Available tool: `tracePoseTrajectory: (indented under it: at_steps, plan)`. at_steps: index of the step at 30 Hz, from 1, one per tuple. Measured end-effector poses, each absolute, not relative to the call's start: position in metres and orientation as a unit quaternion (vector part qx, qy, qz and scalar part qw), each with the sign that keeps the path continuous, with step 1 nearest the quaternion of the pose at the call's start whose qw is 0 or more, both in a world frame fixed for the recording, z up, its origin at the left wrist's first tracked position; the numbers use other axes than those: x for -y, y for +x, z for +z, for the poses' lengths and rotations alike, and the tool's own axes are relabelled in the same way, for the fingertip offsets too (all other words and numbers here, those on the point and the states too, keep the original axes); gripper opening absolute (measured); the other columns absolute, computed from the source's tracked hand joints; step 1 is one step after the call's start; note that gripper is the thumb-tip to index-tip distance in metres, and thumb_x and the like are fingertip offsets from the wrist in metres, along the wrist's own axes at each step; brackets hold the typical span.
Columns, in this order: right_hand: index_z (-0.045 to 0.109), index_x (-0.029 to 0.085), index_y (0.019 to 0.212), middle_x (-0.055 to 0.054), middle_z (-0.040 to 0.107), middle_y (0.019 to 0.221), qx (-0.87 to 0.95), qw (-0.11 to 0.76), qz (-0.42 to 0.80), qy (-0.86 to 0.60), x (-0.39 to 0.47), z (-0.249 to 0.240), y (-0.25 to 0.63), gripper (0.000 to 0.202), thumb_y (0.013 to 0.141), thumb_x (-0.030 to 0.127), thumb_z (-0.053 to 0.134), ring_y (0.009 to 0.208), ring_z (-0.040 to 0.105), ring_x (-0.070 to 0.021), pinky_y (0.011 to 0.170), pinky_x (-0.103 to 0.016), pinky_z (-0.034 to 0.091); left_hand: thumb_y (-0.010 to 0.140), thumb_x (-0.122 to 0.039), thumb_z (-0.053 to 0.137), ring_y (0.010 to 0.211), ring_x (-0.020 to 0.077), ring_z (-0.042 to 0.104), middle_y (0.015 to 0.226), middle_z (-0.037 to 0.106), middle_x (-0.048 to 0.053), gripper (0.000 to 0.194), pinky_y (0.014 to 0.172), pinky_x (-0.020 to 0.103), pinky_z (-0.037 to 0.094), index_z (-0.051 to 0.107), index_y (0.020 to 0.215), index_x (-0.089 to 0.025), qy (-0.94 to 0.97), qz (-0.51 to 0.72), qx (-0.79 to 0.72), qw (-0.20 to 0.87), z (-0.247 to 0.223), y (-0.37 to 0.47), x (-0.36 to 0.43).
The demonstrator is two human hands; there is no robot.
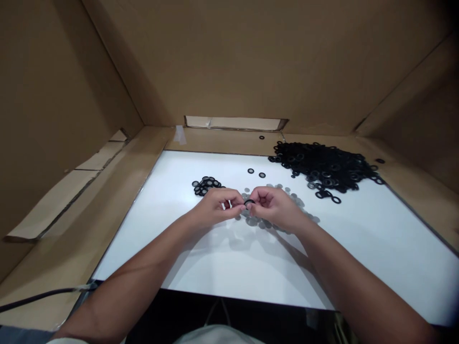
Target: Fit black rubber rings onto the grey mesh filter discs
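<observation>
Above the middle of a white board, my left hand and my right hand meet at their fingertips. Both pinch one small black ring between them; whether a disc sits inside it is too small to tell. Under and around my right hand lie several small grey mesh discs. Just beyond my left hand is a small pile of black rings with grey centres. Two more such rings lie apart, beyond my hands.
A large heap of black rings spreads over the back right of the board and onto the cardboard. Single rings lie on the cardboard. Cardboard walls with cut slots stand around. A black cable runs in at the lower left.
</observation>
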State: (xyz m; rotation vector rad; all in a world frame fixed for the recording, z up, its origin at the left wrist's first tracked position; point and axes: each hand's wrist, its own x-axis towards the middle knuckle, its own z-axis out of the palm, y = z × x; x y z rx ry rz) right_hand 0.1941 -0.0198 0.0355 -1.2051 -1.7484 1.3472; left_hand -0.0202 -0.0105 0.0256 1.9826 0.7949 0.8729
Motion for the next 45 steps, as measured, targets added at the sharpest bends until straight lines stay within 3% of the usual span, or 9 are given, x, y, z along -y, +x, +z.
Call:
tracePoseTrajectory:
  at_steps: [5,9,15,21,28,37,45]
  plan:
    - [0.055,0.020,0.072,0.002,0.060,0.064,0.656,0.287,0.533,-0.451,0.022,0.040,0.194,0.020,0.080,0.031,0.069,0.055,0.050,-0.0099,0.049,-0.023,0.038,0.081,-0.018,0.063,0.058,0.0097,0.043,0.061,0.047,-0.003,0.016,0.057,0.025,0.036,0.057,0.067,-0.018,0.784,0.378,-0.288,0.399,0.023,-0.017,0.011]
    - [0.053,0.020,0.071,0.004,0.054,0.060,0.650,0.279,0.545,-0.449,0.022,0.044,0.195,0.022,0.079,0.032,0.071,0.051,0.044,-0.0078,0.045,-0.021,0.034,0.078,-0.017,0.063,0.057,0.0100,0.041,0.058,0.042,-0.004,0.016,0.057,0.025,0.035,0.055,0.065,-0.019,0.781,0.403,-0.292,0.377,0.023,-0.016,0.012]
    - [0.059,0.020,0.077,0.001,0.061,0.067,0.650,0.289,0.554,-0.434,0.021,0.044,0.194,0.025,0.083,0.040,0.071,0.058,0.054,-0.0104,0.052,-0.024,0.043,0.084,-0.023,0.064,0.059,0.0104,0.049,0.065,0.055,-0.001,0.013,0.057,0.024,0.039,0.062,0.072,-0.018,0.757,0.405,-0.305,0.412,0.021,-0.016,0.012]
    - [0.062,0.020,0.085,0.000,0.065,0.068,0.593,0.417,0.516,-0.456,0.022,0.036,0.180,0.030,0.080,0.047,0.074,0.060,0.063,-0.0137,0.053,-0.026,0.051,0.089,-0.034,0.064,0.060,0.0100,0.056,0.068,0.062,0.000,0.020,0.055,0.022,0.045,0.065,0.078,-0.016,0.684,0.424,-0.363,0.470,0.024,-0.011,0.014]
    - [0.065,0.019,0.083,-0.004,0.069,0.076,0.606,0.404,0.508,-0.460,0.023,0.040,0.182,0.031,0.081,0.048,0.074,0.062,0.063,-0.0137,0.056,-0.027,0.055,0.086,-0.035,0.070,0.069,0.0122,0.063,0.078,0.068,0.002,0.018,0.060,0.024,0.055,0.070,0.087,-0.017,0.651,0.428,-0.360,0.514,0.021,-0.012,0.011]
    - [0.063,0.018,0.077,-0.002,0.066,0.073,0.617,0.381,0.490,-0.484,0.022,0.036,0.184,0.032,0.080,0.049,0.074,0.059,0.061,-0.0134,0.052,-0.026,0.050,0.085,-0.032,0.070,0.074,0.0148,0.068,0.081,0.068,0.003,0.017,0.064,0.027,0.060,0.068,0.093,-0.017,0.651,0.413,-0.366,0.521,0.021,-0.013,0.011]
    - [0.061,0.019,0.075,-0.001,0.064,0.068,0.650,0.331,0.464,-0.503,0.021,0.032,0.187,0.023,0.082,0.038,0.072,0.056,0.053,-0.0114,0.050,-0.025,0.040,0.080,-0.023,0.070,0.062,0.0119,0.065,0.066,0.066,0.000,0.010,0.058,0.023,0.050,0.064,0.079,-0.015,0.688,0.405,-0.393,0.457,0.021,-0.013,0.012]
